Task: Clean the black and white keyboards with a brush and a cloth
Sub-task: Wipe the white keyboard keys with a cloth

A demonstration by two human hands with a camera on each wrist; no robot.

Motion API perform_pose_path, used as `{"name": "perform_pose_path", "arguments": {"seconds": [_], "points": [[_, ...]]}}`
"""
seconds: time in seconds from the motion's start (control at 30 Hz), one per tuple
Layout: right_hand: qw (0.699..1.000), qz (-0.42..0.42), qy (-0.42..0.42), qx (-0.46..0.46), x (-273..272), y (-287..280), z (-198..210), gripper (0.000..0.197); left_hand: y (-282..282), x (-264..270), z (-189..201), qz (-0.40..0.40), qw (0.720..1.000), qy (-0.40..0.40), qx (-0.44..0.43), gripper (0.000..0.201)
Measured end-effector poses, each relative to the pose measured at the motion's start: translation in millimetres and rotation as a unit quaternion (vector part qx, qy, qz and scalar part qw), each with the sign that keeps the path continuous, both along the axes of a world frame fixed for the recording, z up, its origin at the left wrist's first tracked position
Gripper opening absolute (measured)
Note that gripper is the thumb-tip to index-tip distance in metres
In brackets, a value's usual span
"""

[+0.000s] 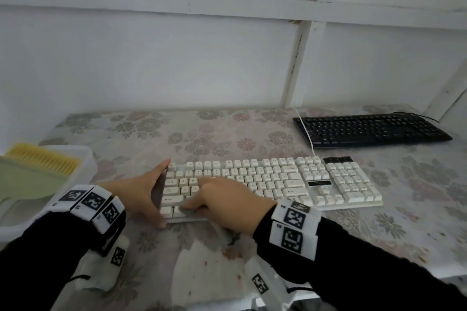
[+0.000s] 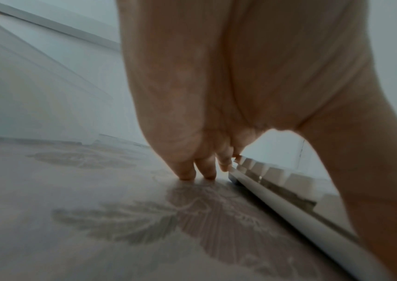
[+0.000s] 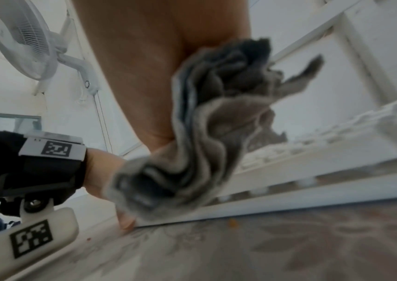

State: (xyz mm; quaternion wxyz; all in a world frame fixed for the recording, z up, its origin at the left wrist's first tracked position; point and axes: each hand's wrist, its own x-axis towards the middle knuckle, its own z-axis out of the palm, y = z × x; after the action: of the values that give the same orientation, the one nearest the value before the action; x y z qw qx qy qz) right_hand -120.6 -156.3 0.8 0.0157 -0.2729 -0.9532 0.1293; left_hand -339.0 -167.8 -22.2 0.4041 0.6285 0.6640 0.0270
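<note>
Your right hand [image 1: 227,203] bunches the grey cloth [image 3: 204,133] on the white keyboard's [image 1: 316,182] near-left keys: wiping is underway; next, sweep rightward. Your left hand [image 1: 141,192], fingers straight, braces its end. Only the right wrist view shows the cloth. The black keyboard [image 1: 371,129] waits beyond.

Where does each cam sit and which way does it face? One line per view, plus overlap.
Head: worn on the head, looks forward and down at the table, white keyboard, black keyboard and wall; shows both sleeves, left hand, right hand.
Left wrist: low over the tablecloth, looks along the left hand; its fingers touch the table beside the white keyboard's end.
Right wrist: low at the keyboard's near edge, looks along the right hand gripping a grey cloth; left wrist shows too.
Shared: all three see the white keyboard and tablecloth.
</note>
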Motion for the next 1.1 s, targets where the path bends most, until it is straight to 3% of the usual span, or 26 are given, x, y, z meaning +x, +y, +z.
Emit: {"name": "perform_pose_path", "arguments": {"seconds": [0.23, 0.33, 0.5, 0.67, 0.8, 0.87, 1.1], "points": [[0.998, -0.050, -0.044, -0.009, 82.3, 19.6, 7.4, 0.029, -0.9, 3.1, -3.0, 0.015, 1.000, 0.010, -0.005, 0.149], [0.994, -0.075, -0.070, -0.025, 104.0, 24.6, 15.8, 0.028, -1.7, 3.7, -2.6, 0.019, 1.000, 0.007, -0.005, 0.148], [0.995, -0.085, -0.053, -0.001, 77.1, 24.9, 29.9, 0.025, -2.5, 5.7, 2.2, 0.009, 1.000, -0.016, -0.009, 0.157], [0.999, 0.012, 0.030, 0.000, 1.9, -0.1, 25.3, 0.025, -4.0, 5.0, 4.4, 0.003, 1.000, -0.016, -0.002, 0.173], [0.999, 0.036, 0.001, 0.009, -34.1, -10.1, 7.5, 0.020, -4.9, 7.3, 4.0, -0.003, 1.000, -0.003, 0.017, 0.169], [1.000, 0.018, -0.002, 0.007, -27.7, -7.2, 0.3, 0.023, -4.8, 5.5, 4.6, -0.003, 1.000, -0.016, 0.005, 0.180], [0.999, -0.028, -0.007, -0.013, 49.8, 11.4, -1.1, 0.031, -4.7, 4.2, 5.7, -0.003, 1.000, -0.027, -0.006, 0.165]]}}
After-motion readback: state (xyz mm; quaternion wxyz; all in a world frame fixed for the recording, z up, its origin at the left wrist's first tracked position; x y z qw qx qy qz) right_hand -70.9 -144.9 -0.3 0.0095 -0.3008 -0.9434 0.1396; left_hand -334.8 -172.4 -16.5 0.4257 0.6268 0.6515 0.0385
